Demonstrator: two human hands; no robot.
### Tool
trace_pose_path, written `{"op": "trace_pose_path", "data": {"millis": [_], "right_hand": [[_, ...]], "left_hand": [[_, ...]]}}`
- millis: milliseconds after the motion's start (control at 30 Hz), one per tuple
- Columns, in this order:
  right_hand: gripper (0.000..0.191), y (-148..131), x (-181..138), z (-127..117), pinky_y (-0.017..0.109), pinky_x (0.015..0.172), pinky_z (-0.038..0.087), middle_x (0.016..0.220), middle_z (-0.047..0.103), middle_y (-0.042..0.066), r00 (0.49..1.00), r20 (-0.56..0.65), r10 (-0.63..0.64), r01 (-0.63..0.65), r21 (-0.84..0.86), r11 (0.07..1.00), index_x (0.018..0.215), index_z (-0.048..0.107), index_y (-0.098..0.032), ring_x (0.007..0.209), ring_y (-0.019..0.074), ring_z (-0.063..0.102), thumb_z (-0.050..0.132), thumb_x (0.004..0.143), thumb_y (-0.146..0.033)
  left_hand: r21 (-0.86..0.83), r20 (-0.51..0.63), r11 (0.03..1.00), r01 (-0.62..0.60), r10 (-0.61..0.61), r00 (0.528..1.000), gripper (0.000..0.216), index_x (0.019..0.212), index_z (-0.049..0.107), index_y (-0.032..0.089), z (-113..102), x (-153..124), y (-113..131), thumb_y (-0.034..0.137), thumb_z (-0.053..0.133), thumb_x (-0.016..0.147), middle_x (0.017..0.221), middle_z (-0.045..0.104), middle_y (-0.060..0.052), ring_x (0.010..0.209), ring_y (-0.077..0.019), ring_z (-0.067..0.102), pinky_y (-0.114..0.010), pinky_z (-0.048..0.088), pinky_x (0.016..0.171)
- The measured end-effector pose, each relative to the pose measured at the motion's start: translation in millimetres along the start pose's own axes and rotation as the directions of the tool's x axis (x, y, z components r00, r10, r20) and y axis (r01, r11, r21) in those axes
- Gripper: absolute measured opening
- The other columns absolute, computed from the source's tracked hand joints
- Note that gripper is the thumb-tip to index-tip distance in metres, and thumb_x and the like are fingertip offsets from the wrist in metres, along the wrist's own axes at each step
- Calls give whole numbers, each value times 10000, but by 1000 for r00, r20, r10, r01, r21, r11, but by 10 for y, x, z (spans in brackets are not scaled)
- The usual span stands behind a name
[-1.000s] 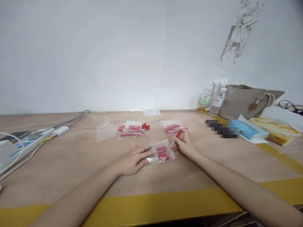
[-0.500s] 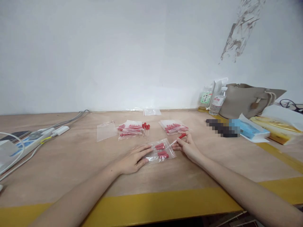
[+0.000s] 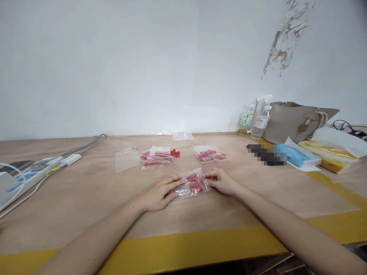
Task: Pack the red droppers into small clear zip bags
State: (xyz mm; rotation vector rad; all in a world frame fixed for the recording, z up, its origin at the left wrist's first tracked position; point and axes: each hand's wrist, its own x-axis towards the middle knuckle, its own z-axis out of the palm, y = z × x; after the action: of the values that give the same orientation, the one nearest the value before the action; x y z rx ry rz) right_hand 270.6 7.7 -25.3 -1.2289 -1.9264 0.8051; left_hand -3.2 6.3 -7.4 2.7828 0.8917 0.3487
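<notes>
My left hand (image 3: pixel 159 195) is lying spread, holding down the left end of a clear bag (image 3: pixel 187 192). The bag is resting flat on the tabletop (image 3: pixel 160 223), red bulbs (image 3: pixel 195 186) showing inside. My right hand (image 3: pixel 222 181) is pinching a red-topped dropper (image 3: pixel 207 178) at the bag's right edge; I am not making out its stem. Bare brown surface is running from the bag's near edge to the yellow tape (image 3: pixel 186 246) along the front. Loose droppers (image 3: pixel 175 153) are lying farther back.
</notes>
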Motion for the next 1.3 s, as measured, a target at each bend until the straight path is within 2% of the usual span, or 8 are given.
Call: {"op": "trace_pose_path", "data": {"millis": [167,367,633,767,900,1133,1233,1300], "right_hand": [[283,-107,32,17,261,618,438,785,646,26,987,154,-35,-1,231,973,948,643,-173,707,150,567,552,722,-317],[218,-31,127,127,196,474,376,611,591,-10,986,-138,93,-53,268,962,700,592,-141,491,75,476,689,571,-286],[203,-102,68,115,260,628,447,729,659,24,998,55,31,-47,323,945,756,652,-145,656,130,585,581,680,-319],[231,-91,112,71,189,468,411,634,619,-11,977,-1,214,-192,436,879,821,609,-162,509,83,542,572,686,-347],[249,-91,140,61,158,305,238,426,472,-69,914,-108,392,-341,320,884,760,577,-160,311,48,357,561,703,-402],[259,-179,84,120,188,465,392,605,606,-15,972,115,206,-235,379,895,706,598,-139,522,93,526,671,610,-369],[265,-243,46,44,232,540,457,708,644,4,973,141,185,-232,557,797,811,601,-163,605,125,582,653,638,-356],[206,-282,51,-63,255,577,484,727,651,13,978,57,199,-185,678,711,792,589,-169,632,137,601,641,655,-314]], "left_hand": [[-12,-5,1000,-13,12,1000,431,1331,293,301,-8,-5,5,323,353,904,1380,314,-13,1253,-198,295,-384,257,1033],[-26,-16,999,-20,20,1000,431,1326,304,300,1,-3,-3,326,364,901,1380,316,-15,1253,-209,297,-392,258,1031],[-51,-17,999,-14,13,1000,428,1324,314,292,-1,3,3,326,368,901,1375,325,-23,1250,-208,303,-388,263,1031],[-53,-20,998,-18,17,1000,429,1324,310,291,3,4,-3,315,369,900,1380,314,-22,1255,-199,296,-387,259,1035],[-65,-16,998,-19,18,1000,437,1327,301,297,-7,-1,5,307,377,897,1381,312,-19,1257,-198,291,-389,254,1037],[-130,-70,990,-52,43,997,480,1336,283,288,-26,-24,50,301,424,877,1416,227,-21,1266,-219,272,-374,273,1031],[-106,-179,994,-24,4,984,483,1324,307,264,-34,-6,14,343,440,866,1410,232,-39,1262,-229,275,-373,274,1030],[-66,-321,997,32,-51,946,438,1292,358,251,-57,12,-75,357,420,872,1374,298,-47,1247,-226,297,-377,268,1031]]}}
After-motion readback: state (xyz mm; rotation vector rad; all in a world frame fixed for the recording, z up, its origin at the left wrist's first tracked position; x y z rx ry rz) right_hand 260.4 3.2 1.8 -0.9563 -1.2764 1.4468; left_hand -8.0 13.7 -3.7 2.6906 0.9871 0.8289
